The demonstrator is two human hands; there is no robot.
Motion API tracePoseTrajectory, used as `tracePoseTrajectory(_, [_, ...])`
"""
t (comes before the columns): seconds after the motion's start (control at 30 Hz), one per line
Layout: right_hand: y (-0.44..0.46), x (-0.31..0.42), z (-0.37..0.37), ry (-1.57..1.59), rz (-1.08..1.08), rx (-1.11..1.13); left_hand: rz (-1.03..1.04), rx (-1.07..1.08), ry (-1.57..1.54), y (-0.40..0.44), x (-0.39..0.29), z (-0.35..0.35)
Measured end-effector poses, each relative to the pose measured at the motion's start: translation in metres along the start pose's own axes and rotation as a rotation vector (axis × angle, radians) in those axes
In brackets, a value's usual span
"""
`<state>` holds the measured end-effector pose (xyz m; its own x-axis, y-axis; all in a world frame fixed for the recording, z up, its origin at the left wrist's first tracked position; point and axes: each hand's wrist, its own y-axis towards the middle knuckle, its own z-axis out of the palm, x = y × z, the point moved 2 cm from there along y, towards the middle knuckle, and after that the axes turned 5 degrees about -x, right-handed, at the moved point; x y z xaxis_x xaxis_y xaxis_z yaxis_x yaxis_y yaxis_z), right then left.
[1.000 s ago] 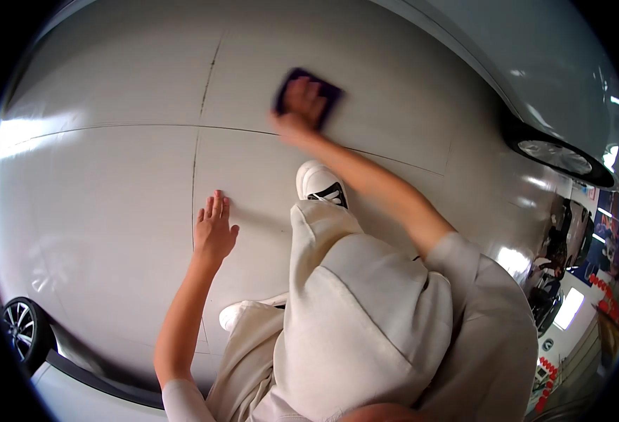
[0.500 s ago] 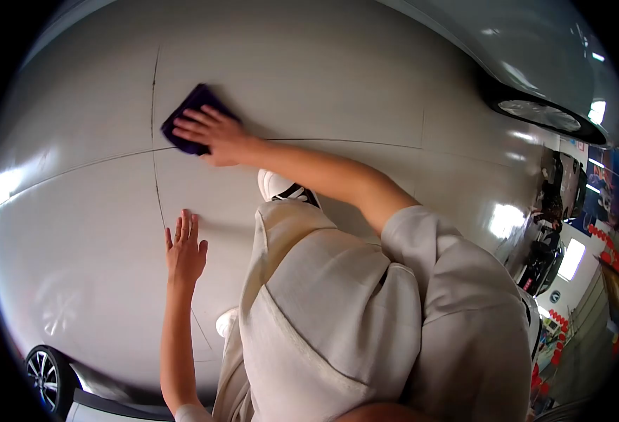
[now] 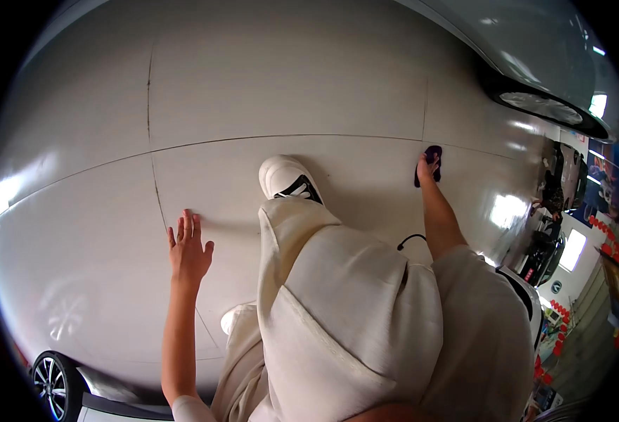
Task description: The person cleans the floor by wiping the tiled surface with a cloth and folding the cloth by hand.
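A dark purple cloth (image 3: 417, 178) lies against the glossy pale tiled floor (image 3: 281, 77) on the right, looking folded or bunched. My right hand (image 3: 429, 169) is on it, arm stretched out to the side, its fingers over the cloth. On the left, my left hand (image 3: 191, 254) rests on or just above the floor with its fingers spread and nothing in them. Between the two hands is my white shoe (image 3: 285, 177) with black trim.
A light-coloured car with a wheel (image 3: 541, 105) stands at the upper right. At the lower left is another car's wheel (image 3: 50, 383). A thin black cord (image 3: 411, 238) curves beside my right arm. Red decorations (image 3: 608, 250) hang at the far right.
My right hand has swept the purple cloth from the left, ahead of my shoe, far over to the right. My left hand has barely moved.
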<state>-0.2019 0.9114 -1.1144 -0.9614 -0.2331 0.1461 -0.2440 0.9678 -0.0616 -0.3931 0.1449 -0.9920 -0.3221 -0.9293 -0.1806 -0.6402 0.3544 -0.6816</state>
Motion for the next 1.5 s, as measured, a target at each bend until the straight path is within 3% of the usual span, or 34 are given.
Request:
tracePoseTrajectory(0.07, [0.012, 0.007, 0.031, -0.020, 0.229, -0.036, -0.001, 0.000, -0.017, 0.005, 0.001, -0.001])
tracePoseTrajectory(0.13, [-0.008, 0.078, 0.001, -0.009, 0.214, 0.028, 0.001, 0.082, -0.044, 0.004, 0.002, -0.008])
tracePoseTrajectory(0.23, [0.010, 0.164, 0.033, -0.062, -0.162, -0.137, 0.030, 0.107, -0.057, 0.003, 0.007, -0.011])
tracePoseTrajectory(0.37, [-0.044, 0.324, 0.054, -0.015, -0.516, -0.146, 0.047, 0.106, -0.079, 0.003, 0.006, -0.009])
tracePoseTrajectory(0.53, [-0.189, 0.488, 0.071, 0.070, -0.894, -0.099, 0.018, 0.065, -0.014, 0.001, 0.002, -0.002])
tracePoseTrajectory(0.67, [-0.317, 0.575, 0.093, 0.275, -1.274, -0.009, 0.010, 0.034, -0.028, 0.000, -0.002, -0.001])
tracePoseTrajectory(0.7, [-0.349, 0.587, 0.096, 0.215, -1.383, -0.083, 0.009, 0.029, -0.012, -0.001, -0.004, -0.003])
tracePoseTrajectory(0.77, [-0.403, 0.609, 0.089, 0.016, -1.526, -0.010, -0.011, 0.016, 0.009, 0.001, -0.005, 0.005])
tracePoseTrajectory(0.9, [-0.462, 0.637, 0.101, 0.090, -1.526, 0.109, -0.048, 0.000, 0.057, 0.002, -0.011, 0.009])
tracePoseTrajectory(0.97, [-0.472, 0.638, 0.095, 0.075, -1.482, 0.066, -0.089, 0.011, 0.042, 0.005, -0.014, 0.004])
tracePoseTrajectory(1.1, [-0.451, 0.628, 0.098, 0.186, -1.606, -0.034, -0.099, 0.018, -0.007, 0.005, -0.017, -0.006])
tracePoseTrajectory(1.2, [-0.449, 0.620, 0.093, 0.157, -1.684, 0.027, -0.088, -0.048, -0.024, 0.001, -0.016, 0.000])
tracePoseTrajectory(1.3, [-0.444, 0.623, 0.090, 0.199, -1.690, 0.023, -0.052, -0.254, -0.075, 0.017, -0.014, 0.004])
tracePoseTrajectory(1.37, [-0.447, 0.621, 0.089, 0.130, -1.664, 0.095, 0.027, -0.543, -0.145, 0.021, -0.008, 0.003])
tracePoseTrajectory(1.5, [-0.447, 0.619, 0.089, 0.171, -1.674, 0.109, -0.109, -0.485, -0.303, 0.025, -0.010, -0.025])
